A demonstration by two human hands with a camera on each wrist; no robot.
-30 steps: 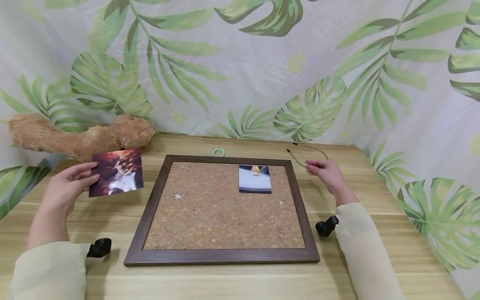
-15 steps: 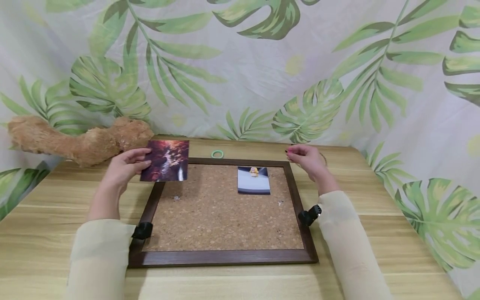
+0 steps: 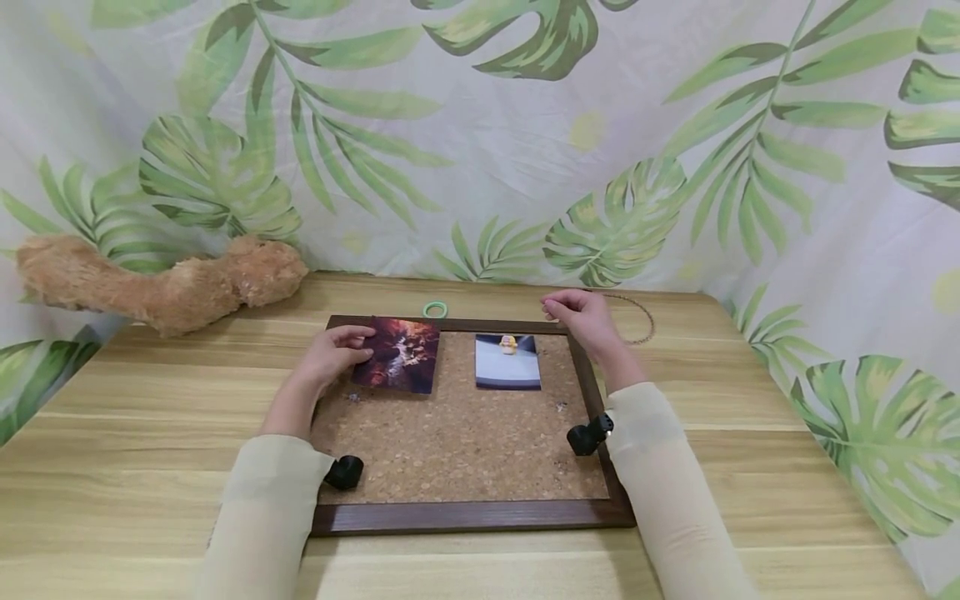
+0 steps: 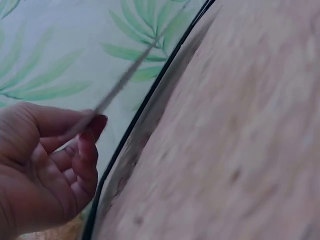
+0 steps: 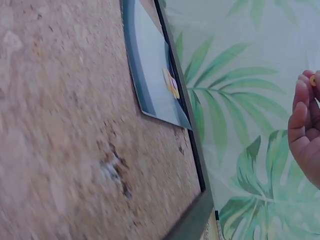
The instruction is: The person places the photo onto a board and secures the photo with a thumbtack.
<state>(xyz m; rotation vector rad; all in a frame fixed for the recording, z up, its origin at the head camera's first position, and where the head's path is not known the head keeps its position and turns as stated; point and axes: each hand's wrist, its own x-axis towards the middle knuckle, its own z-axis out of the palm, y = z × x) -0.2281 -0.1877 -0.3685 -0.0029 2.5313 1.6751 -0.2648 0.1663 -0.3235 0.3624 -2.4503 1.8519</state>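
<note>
In the head view my left hand (image 3: pixel 327 360) pinches the left edge of a dark red and purple photo print (image 3: pixel 401 357). The print hovers over the upper left of a framed cork board (image 3: pixel 465 454). Seen from the left wrist, the print (image 4: pixel 126 76) is nearly edge-on, tilted away from the cork. Past the board's upper right corner, my right hand (image 3: pixel 588 321) pinches a small yellow-orange piece (image 5: pixel 314 80), mostly hidden by the fingers. A second photo (image 3: pixel 504 373), pale blue and white, lies on the board's upper right, with a small yellow and pink figure (image 3: pixel 507 344) at its top.
A green ring (image 3: pixel 435 310) lies behind the board's frame. Behind my right hand is a thin braided cord (image 3: pixel 651 321). A furry orange-brown plush strip (image 3: pixel 161 287) lies at the back left, against a leaf-print cloth (image 3: pixel 487 150). The wooden table (image 3: pixel 757 483) extends around the board.
My left hand has carried the dark photo rightward from beside the board to over its upper left. My right hand has moved left and slightly up, away from the cord, to above the board's back edge.
</note>
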